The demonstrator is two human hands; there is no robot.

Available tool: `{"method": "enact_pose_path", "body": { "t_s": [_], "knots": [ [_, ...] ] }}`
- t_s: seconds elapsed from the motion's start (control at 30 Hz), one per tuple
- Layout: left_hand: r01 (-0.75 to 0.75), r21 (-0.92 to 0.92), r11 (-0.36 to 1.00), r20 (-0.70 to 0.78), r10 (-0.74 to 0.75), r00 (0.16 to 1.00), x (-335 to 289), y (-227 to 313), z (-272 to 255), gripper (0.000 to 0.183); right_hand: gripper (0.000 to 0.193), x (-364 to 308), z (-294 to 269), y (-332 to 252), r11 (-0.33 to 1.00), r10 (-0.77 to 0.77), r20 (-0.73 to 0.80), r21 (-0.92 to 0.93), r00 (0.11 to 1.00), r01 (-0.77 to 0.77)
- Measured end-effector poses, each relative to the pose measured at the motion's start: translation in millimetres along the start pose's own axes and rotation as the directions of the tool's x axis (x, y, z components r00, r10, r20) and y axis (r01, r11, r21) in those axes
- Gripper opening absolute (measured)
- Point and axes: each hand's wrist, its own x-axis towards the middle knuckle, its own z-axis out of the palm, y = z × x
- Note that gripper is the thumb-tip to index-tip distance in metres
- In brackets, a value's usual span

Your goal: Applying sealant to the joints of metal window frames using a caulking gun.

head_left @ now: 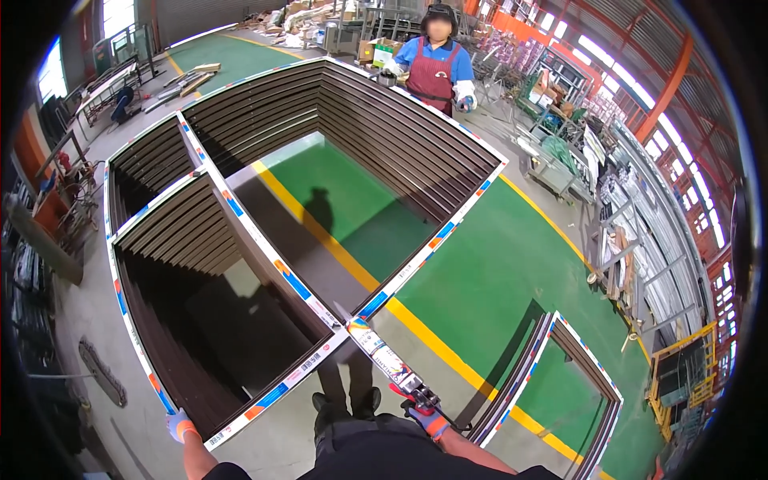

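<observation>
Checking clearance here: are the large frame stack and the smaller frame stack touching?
Apart: the head view shows green floor and a yellow stripe between the large frame stack and the smaller frame stack.

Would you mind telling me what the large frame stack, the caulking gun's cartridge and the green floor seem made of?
Large frame stack: probably metal, perhaps aluminium, dark brown, showing crisp straight highlights.
Cartridge: plastic or foil, smooth and printed; which is unclear.
Green floor: probably painted concrete, smooth, with even colour and slight sheen.
</observation>
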Motion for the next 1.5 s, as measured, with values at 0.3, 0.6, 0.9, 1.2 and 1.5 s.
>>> {"method": "enact_pose_path", "body": {
  "t_s": [0.3, 0.6, 0.9, 1.2, 1.5],
  "knots": [
    [-0.026, 0.055, 0.998, -0.024, 0.027, 0.999, -0.2, 0.5, 1.3, 0.062, 0.039, -7.5, -1.8, -27.2, 0.943, 0.041, 0.004, -0.332, 0.999, -0.037],
    [-0.011, -0.014, 1.0, -0.046, 0.011, 0.999, -11.7, 4.7, -7.7, 0.054, 0.031, -3.6, 1.7, -24.8, 0.999, 0.013, 0.014, -0.037, 1.0, -0.013],
    [-0.017, -0.011, 1.0, -0.026, 0.017, 1.0, -6.9, 2.0, -6.9, 0.055, 0.026, -0.8, -7.1, 10.6, 0.995, -0.053, 0.062, -0.083, 0.997, 0.058],
    [-0.01, -0.005, 1.0, -0.025, 0.01, 1.0, 2.1, -2.7, 3.4, 0.056, 0.04, 18.3, -17.3, 63.6, 0.977, 0.07, 0.062, -0.206, 0.996, -0.056],
    [-0.008, -0.011, 1.0, -0.007, 0.008, 1.0, -2.2, -1.2, -1.5, 0.058, 0.03, 2.7, -5.4, 12.7, 0.995, 0.004, 0.027, -0.103, 1.0, -0.001]
  ]
}}
